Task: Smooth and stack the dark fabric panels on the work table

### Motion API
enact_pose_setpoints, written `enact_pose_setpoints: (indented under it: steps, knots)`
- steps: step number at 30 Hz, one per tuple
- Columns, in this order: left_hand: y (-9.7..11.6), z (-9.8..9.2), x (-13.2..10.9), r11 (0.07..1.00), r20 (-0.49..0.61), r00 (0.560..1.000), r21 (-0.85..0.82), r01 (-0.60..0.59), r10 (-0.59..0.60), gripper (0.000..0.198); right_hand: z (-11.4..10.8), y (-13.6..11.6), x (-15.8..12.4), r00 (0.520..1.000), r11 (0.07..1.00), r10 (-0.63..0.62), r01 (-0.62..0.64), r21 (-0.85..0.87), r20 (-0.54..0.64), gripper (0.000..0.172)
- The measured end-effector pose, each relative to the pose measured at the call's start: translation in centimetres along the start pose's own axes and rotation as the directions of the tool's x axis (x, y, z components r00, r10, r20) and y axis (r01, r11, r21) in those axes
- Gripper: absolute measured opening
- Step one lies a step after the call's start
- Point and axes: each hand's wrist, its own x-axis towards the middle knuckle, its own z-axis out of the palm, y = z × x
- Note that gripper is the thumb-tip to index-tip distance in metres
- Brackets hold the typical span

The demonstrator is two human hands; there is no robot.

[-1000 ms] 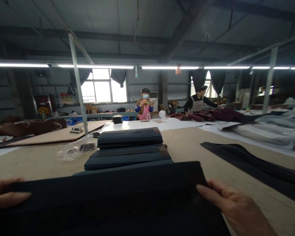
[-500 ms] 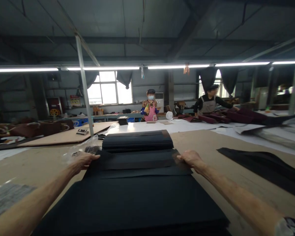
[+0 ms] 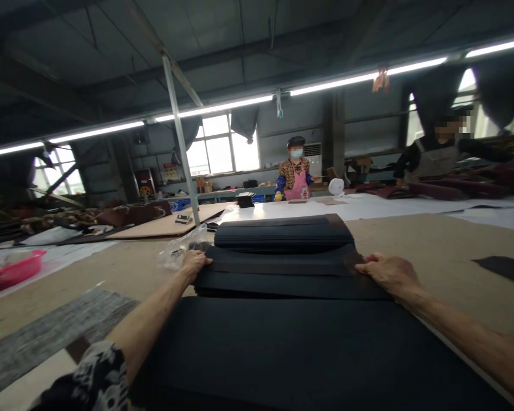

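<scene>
At left, the left hand [image 3: 196, 262] pinched the edge of a dark sheet [image 3: 278, 260], which lay across the middle stack [image 3: 291, 285] and seemed light, floppy, best held by opposite edges; the right hand [image 3: 388, 274] pinched its right edge.

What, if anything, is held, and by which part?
A dark navy, rectangular fabric panel: left hand at its left edge, right hand at its right edge.

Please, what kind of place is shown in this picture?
Probably a textile workshop: stacks of dark, cloth-like sheets on a broad worktable, aproned co-workers at its far side, and long strip lights overhead.
</scene>
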Motion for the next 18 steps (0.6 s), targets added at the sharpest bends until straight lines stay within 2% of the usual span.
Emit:
enact_pose_setpoints:
  steps: [7,11,13,14,16,18]
  knots:
    - [-0.9,0.7,1.2,0.991,0.042,0.998,0.123,-0.057,0.052,0.024,-0.1,-0.6,-0.1,0.997,0.984,0.063,-0.056,-0.168,0.037,0.03]
    - [-0.4,0.2,0.7,0.977,0.028,0.996,0.194,-0.088,0.084,0.025,0.3,-0.8,0.4,0.989,0.966,0.131,-0.114,-0.233,0.061,0.027]
    - [0.2,-0.1,0.0,0.963,0.006,0.989,0.225,-0.146,0.148,0.028,0.4,-1.0,0.5,0.982,0.946,0.185,-0.169,-0.278,0.031,0.031]
    - [0.5,-0.3,-0.5,0.952,0.014,0.979,0.232,-0.201,0.203,0.028,0.4,-1.1,0.4,0.979,0.936,0.202,-0.19,-0.296,0.011,0.036]
    - [1.3,-0.5,-1.7,0.909,0.099,0.935,0.22,-0.354,0.34,0.026,0.3,-1.3,0.0,0.978,0.927,0.208,-0.204,-0.315,-0.019,0.041]
    - [2.0,-0.5,-3.1,0.845,0.245,0.854,0.177,-0.505,0.459,0.02,-0.2,-1.3,-0.7,0.976,0.922,0.213,-0.213,-0.323,-0.038,0.039]
